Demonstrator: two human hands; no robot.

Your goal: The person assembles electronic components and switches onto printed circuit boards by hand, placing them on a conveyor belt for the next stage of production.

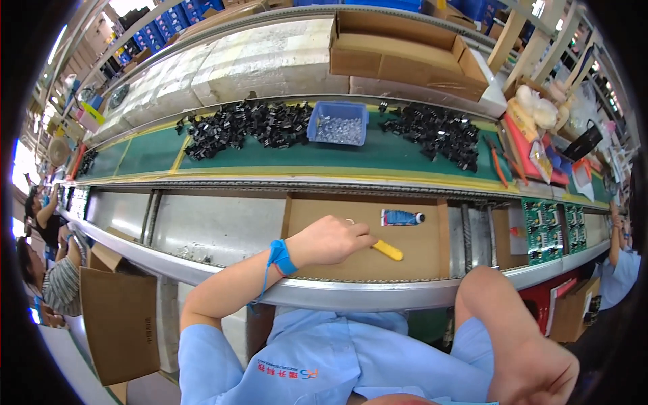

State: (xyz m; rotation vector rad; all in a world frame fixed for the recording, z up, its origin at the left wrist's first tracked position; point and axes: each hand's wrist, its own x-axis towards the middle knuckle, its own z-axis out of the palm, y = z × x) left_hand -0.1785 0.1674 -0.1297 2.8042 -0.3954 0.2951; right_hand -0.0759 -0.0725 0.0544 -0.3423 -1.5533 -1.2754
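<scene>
Bright, fairly even indoor light; highlights clip at the far left edge, light strip (57, 44) visible upper left. Glare streak on metal panel (116, 208), sheen along front rail (378, 294). Black parts (253, 125) crush toward solid dark. Left hand (331, 240) and yellow tool (389, 250) reasonably sharp. Fisheye bows straight edges; rim soft, stretched, vignetted to black

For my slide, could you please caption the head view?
Left hand at one end of a yellow tool, above a cardboard tray.
</scene>
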